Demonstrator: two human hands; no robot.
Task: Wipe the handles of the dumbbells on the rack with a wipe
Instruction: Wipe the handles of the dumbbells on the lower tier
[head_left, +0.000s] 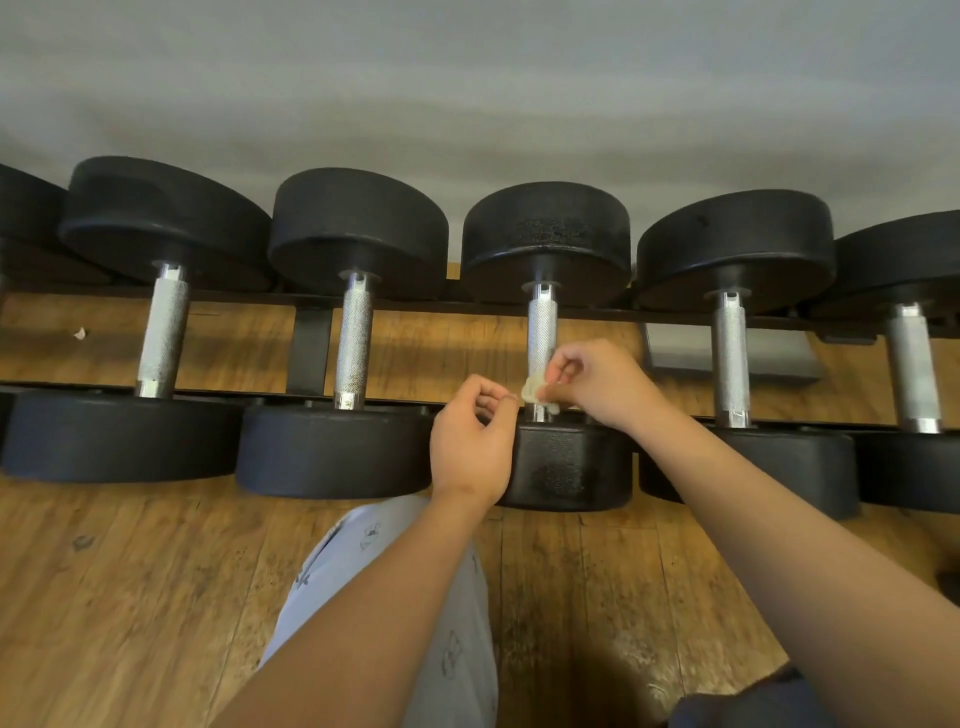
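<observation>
Black round-headed dumbbells (358, 228) lie side by side across the two dark rails of the rack (310, 343), their knurled silver handles (353, 338) spanning the gap between the rails. The wipe (534, 389), a small crumpled pale wad, sits against the near end of the middle handle (542, 327), just above that dumbbell's near head, pinched in the fingers of the right hand (592, 384).
</observation>
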